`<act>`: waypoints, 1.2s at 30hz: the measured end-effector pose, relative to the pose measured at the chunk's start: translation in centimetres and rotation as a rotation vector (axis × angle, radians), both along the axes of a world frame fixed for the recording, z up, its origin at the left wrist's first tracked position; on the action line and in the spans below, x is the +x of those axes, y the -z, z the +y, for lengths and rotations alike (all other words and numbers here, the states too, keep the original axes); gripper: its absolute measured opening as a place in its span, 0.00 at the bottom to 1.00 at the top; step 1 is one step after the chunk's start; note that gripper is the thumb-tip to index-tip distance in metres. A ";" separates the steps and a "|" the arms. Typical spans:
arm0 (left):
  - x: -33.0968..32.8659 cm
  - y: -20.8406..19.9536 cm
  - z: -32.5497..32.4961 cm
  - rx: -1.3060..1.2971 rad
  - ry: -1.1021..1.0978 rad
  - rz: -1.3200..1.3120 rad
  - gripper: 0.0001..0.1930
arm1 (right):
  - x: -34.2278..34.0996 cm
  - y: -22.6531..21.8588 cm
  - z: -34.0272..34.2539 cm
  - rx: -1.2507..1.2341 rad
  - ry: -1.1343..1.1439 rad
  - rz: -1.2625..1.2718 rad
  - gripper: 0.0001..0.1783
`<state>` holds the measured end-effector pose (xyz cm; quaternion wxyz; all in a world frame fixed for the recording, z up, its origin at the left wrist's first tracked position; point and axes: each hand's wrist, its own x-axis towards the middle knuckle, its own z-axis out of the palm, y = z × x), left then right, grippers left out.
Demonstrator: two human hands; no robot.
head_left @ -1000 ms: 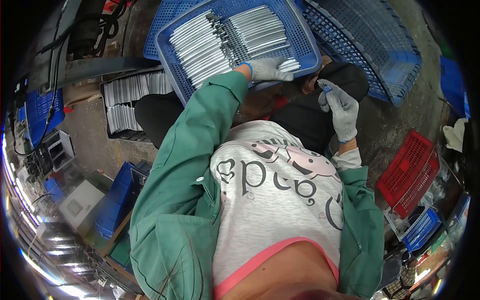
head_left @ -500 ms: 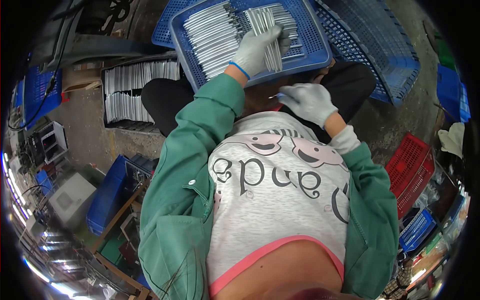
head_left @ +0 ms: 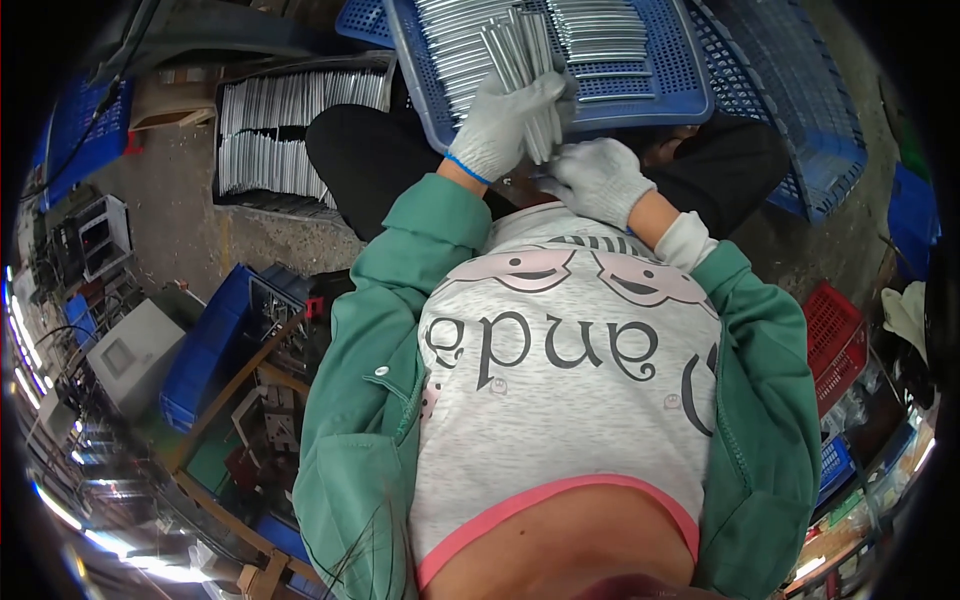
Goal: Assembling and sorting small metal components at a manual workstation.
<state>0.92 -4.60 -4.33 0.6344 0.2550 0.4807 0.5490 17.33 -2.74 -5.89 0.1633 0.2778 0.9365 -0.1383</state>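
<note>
My left hand (head_left: 505, 125), in a pale knitted glove with a blue cuff edge, is closed round a bundle of slim silvery metal tubes (head_left: 515, 55). The bundle is tilted, its upper part over a blue perforated tray (head_left: 690, 105) and its lower ends past the tray's near wall. Beside those lower ends is my right hand (head_left: 605, 180), gloved too, with fingers curled together. Something small and dark shows at its fingertips, too unclear to name. Inside the tray lie rows of similar tubes (head_left: 600, 35), stacked side by side.
Left of my leg stands a dark-lined box (head_left: 290, 205) packed with two rows of metal tubes. A large blue basket (head_left: 815, 150) is at the right, a red basket (head_left: 835, 340) lower down. A blue bin (head_left: 205, 360) and a white boxy device (head_left: 135, 350) stand at the left.
My left hand has brought the bundle nearer to me, its lower ends now by my right hand. My right hand has risen slightly toward them. The whole view has shifted a little.
</note>
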 end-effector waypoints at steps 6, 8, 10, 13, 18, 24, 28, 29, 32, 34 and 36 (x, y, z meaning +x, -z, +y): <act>-4.3 0.7 -1.6 0.038 0.109 0.518 0.12 | 2.6 -2.2 1.0 0.081 0.355 0.262 0.17; -4.7 1.9 -2.0 0.059 0.132 0.647 0.11 | 3.4 -3.1 1.5 0.175 0.492 0.503 0.15; -4.7 2.9 -2.5 0.092 0.139 0.728 0.11 | 4.1 -3.7 1.9 0.181 0.487 0.548 0.15; -4.7 3.8 -2.7 0.199 0.134 0.963 0.11 | 5.0 -4.4 2.5 0.205 0.445 0.679 0.14; -3.9 2.9 -2.5 0.306 0.198 1.249 0.13 | 6.4 -3.5 3.3 0.239 0.317 0.637 0.13; -2.8 3.4 -2.6 0.409 0.198 1.245 0.21 | 7.2 -2.7 3.5 0.194 0.270 0.549 0.13; -2.6 3.1 -2.5 0.535 0.215 1.297 0.21 | 7.3 -2.0 4.0 0.313 0.208 0.527 0.13; -2.6 3.0 -2.5 0.534 0.221 1.299 0.21 | 7.2 -2.0 3.9 0.310 0.213 0.528 0.13; -2.3 2.8 -2.5 0.533 0.220 1.379 0.21 | 7.1 -2.4 3.3 0.237 0.214 0.348 0.13; -2.1 2.6 -2.4 0.534 0.226 1.406 0.20 | 6.9 -3.0 3.2 0.209 0.220 0.289 0.13; -1.8 2.5 -2.3 0.547 0.219 1.445 0.20 | 6.5 -4.5 3.6 0.161 0.250 0.326 0.13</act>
